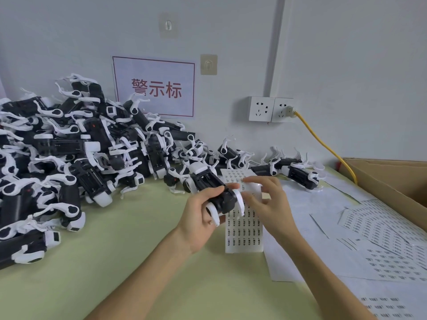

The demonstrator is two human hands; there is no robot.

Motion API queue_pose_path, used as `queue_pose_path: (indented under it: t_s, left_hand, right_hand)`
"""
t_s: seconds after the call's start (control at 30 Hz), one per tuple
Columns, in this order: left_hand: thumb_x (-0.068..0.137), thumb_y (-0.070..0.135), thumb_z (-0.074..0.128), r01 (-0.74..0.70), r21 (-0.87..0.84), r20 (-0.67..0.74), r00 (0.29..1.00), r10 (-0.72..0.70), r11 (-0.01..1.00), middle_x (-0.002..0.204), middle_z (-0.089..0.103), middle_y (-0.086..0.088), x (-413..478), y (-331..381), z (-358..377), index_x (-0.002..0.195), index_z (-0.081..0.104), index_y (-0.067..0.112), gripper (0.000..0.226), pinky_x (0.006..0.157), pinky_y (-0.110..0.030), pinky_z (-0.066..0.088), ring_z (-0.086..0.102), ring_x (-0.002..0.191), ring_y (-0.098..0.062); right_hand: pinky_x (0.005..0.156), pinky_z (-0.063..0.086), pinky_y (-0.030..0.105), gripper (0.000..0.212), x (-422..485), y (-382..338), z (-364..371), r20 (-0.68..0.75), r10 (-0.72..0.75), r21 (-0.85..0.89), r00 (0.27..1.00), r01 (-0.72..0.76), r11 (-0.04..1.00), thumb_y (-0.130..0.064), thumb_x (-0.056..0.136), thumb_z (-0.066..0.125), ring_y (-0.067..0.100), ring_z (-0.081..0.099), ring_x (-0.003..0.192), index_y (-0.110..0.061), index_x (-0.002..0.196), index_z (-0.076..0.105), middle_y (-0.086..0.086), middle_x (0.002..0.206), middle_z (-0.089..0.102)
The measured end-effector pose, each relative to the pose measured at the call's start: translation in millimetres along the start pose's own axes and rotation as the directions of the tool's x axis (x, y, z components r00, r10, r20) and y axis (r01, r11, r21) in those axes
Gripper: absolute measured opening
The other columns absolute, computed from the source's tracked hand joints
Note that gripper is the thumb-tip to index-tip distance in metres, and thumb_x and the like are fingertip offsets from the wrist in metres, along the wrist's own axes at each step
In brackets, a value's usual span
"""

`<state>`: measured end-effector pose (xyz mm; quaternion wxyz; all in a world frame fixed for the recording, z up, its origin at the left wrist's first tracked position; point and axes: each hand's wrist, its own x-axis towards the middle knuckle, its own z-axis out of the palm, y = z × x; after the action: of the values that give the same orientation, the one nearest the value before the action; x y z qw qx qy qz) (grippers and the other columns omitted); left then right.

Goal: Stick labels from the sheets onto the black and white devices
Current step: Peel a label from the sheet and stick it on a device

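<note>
Now, your left grip (pixel 201 215) is clamped round one device (pixel 221 196), fingers over its black body. It holds the device just above the sheet (pixel 245 236), white end turned toward your other hand. That likely keeps the face to be labelled close to the labels, so the carry is short. Your right grip (pixel 265 204) hovers over the upper part of the sheet, fingertips at or almost at the device. Whether they pinch a label or stand apart is too small to tell. The sheet lies flat on the table (pixel 115 262), probably so labels peel one-handed. Left of the sheet sits the pile (pixel 69 158) of devices. Right of it lie spare sheets (pixel 381 255) and, beyond them, a box (pixel 392 181).
</note>
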<state>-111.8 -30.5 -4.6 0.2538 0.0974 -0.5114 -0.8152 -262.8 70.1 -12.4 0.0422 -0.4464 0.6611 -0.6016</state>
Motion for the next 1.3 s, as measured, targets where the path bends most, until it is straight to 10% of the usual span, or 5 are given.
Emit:
queue_pose_path:
  t_s: [0.27,0.4,0.9,1.3]
  left_hand:
    - [0.072,0.028,0.075,-0.02,-0.151,-0.051,0.999,0.012,0.988,0.098,0.073,-0.013,1.3,-0.5,-1.1,0.102,0.08,0.006,0.038,0.079,-0.032,0.058,0.071,0.089,-0.024]
    - [0.075,0.031,0.071,-0.021,-0.155,-0.082,0.997,0.008,0.988,0.095,0.07,-0.015,0.7,0.3,-0.9,0.105,0.077,0.003,0.041,0.078,-0.032,0.056,0.07,0.086,-0.024]
    - [0.063,0.04,0.078,-0.038,0.068,-0.14,0.989,0.047,0.997,0.108,0.069,-0.015,-0.1,-5.7,1.9,0.114,0.076,0.011,0.059,0.097,-0.042,0.035,0.059,0.108,-0.03]
    - [0.062,0.047,0.07,-0.12,0.283,-0.108,0.982,0.156,0.952,0.095,0.074,-0.016,-3.5,-9.1,8.2,0.12,0.072,0.019,0.064,0.094,-0.037,0.052,0.068,0.104,-0.035]
  right_hand:
    - [0.092,0.041,0.027,0.024,-1.4,-2.4,-0.4,-0.041,-0.083,-0.147,0.996,0.076,0.986,-0.032,0.079,0.086,0.013,0.047,0.119,-0.042,0.099,0.076,-0.014,0.115,0.048]
    - [0.085,0.031,0.007,0.02,-2.7,-1.8,-1.0,-0.053,-0.118,-0.225,0.992,0.104,0.969,-0.036,0.079,0.085,0.008,0.041,0.111,-0.039,0.097,0.077,-0.018,0.109,0.046]
    - [0.073,0.05,0.014,0.01,-4.3,2.8,-0.7,0.001,-0.21,-0.246,0.978,0.203,0.948,-0.017,0.085,0.082,0.004,0.067,0.082,-0.022,0.084,0.073,-0.016,0.085,0.07]
    - [0.056,0.053,0.031,0.017,-11.0,-8.5,1.4,0.11,-0.029,-0.057,0.994,0.036,0.998,-0.006,0.083,0.075,0.013,0.069,0.06,-0.015,0.069,0.076,-0.002,0.065,0.072]
